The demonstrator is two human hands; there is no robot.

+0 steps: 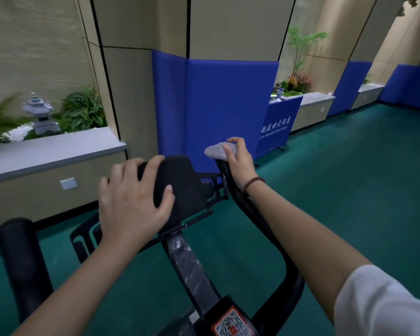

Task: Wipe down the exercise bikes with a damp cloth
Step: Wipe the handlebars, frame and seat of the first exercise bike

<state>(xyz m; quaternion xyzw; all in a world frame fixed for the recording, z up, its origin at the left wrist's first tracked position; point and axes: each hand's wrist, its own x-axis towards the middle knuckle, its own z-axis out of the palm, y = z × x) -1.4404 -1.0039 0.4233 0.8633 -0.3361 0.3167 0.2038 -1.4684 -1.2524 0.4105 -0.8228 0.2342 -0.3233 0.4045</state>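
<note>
Here we stand over the exercise bike (199,282) with our two hands apart, each on a different part of it. Our left hand (131,202) clasps the left corner of the black console (184,187): the fingers bend over its top edge and the thumb lies across its near face. Our right hand (239,163), with a bead bracelet (252,184) at the wrist and a white sleeve (378,304) further up the arm, is clamped on the grey cloth (217,151). The fingers are curled round the cloth and press it onto the far tip of the right handlebar (292,280); the cloth bulges out to the left of the fingers. We cannot tell whether it is damp.

The left handlebar (22,258) rises at the bike's left edge, untouched. Below the console the stem (187,260) is wrapped in clear film, and a sticker (230,323) with a printed code sits on the frame at the near edge.

Beyond the bike lie a green floor (349,190), a pillar with blue padding (223,105), a blue sign (277,124) and a ledge (54,149) with a stone lantern (40,115) among plants.
</note>
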